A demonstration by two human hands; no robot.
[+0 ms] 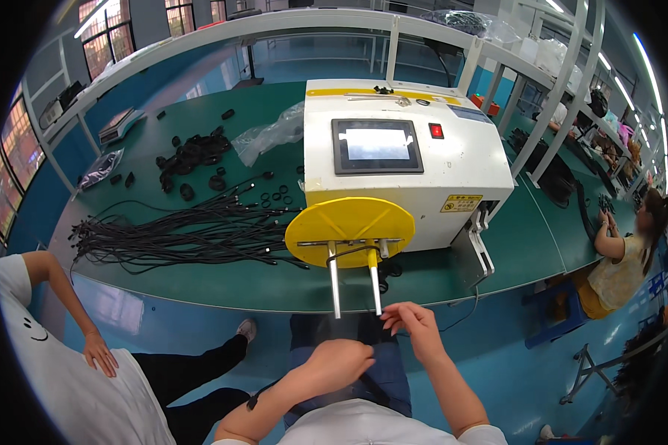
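Observation:
In front of me, a white winding machine carries a yellow round disc. Two metal rods stick out from the disc toward me. A short stretch of black cable lies across them close to the disc. My right hand is beside the tip of the right rod, its fingers apart and slightly bent, with nothing visible in them. Lower and to the left, my left hand is over my lap, fingers curled together. Whatever its fingers might hold is hidden.
A bundle of black cables lies left of the disc on the green table. Behind it are black coils and a clear plastic bag. One person stands at left; another sits at far right.

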